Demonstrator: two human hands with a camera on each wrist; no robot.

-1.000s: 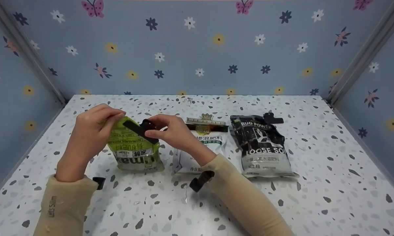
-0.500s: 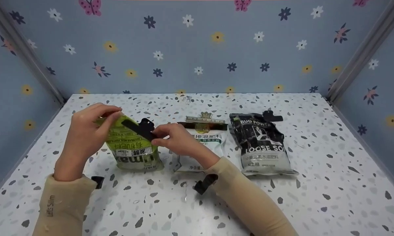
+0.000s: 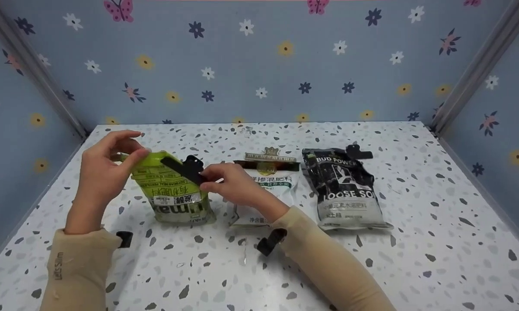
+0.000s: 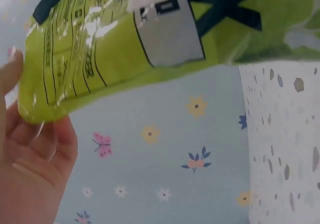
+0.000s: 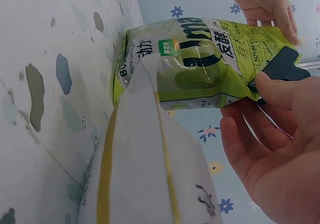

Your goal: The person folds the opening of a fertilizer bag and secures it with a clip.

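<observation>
A lime-green fertilizer bag (image 3: 173, 190) stands toward the left of the table, its printing upside down. A black bag clip (image 3: 182, 169) slants across its top right edge. My right hand (image 3: 231, 181) pinches the lower end of that clip, and in the right wrist view the thumb lies on the clip (image 5: 286, 66) with the fingers under the bag's side. At the bag's top left corner is my left hand (image 3: 108, 164), thumb against the rim and the other fingers spread away from it. The left wrist view shows the bag's corner (image 4: 37, 101) close over the loosely bent fingers.
A white bag (image 3: 250, 211) with a gold clip (image 3: 270, 155) lies behind the right forearm. Right of it lies a black and grey bag (image 3: 345, 190) with a black clip (image 3: 358, 152). Flowered panels (image 3: 263, 65) bound the speckled table (image 3: 415, 259) at the back and sides.
My left hand has loosened from the bag's top corner, moving left with its fingers spreading. The right hand has slid from the clip's middle to its lower end.
</observation>
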